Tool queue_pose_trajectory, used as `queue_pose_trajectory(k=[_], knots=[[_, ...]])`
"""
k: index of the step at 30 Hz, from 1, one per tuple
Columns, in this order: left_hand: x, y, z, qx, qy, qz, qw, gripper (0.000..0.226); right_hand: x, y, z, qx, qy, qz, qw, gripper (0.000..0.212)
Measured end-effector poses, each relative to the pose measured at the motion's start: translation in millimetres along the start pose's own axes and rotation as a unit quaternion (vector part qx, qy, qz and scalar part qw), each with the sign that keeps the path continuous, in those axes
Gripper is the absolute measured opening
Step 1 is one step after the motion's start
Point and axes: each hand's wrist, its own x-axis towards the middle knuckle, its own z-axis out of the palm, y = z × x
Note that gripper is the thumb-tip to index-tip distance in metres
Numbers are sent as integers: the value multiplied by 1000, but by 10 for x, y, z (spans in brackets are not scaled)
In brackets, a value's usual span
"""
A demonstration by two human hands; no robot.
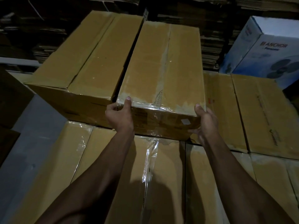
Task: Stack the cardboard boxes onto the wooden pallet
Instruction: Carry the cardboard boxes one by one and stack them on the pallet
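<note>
A taped brown cardboard box (163, 65) lies on the upper layer of the stack, its long left side against a second brown box (84, 57). My left hand (120, 114) grips its near left corner, thumb hooked over the top edge. My right hand (204, 122) holds its near right corner, thumb on the top edge and fingers against the front face. Beneath them, a lower layer of taped boxes (161, 178) fills the foreground. The pallet is hidden under the stack.
More brown boxes (252, 110) lie at the lower level to the right. A white and blue printed carton (267, 49) stands at the back right. Flattened cardboard is piled along the back wall (210, 50). Grey floor (32, 143) shows at the left.
</note>
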Motion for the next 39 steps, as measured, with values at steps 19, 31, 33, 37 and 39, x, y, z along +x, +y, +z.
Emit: queue_pose_trajectory(k=[19,31,33,37,39], knots=[[-6,29,-111,93,-27,21,995,35,-117,-35,28,-31,8,3,999,48],[18,464,-586,472,-79,347,807,23,-272,-181,266,-534,73,-215,814,51],[171,532,-619,506,-99,422,746,31,-319,-153,283,-567,37,-206,796,56],[467,671,-620,589,-208,466,626,57,-330,-73,243,-665,11,-236,708,70],[539,706,-604,608,-256,460,594,64,-335,-68,259,-684,-7,-250,685,80]])
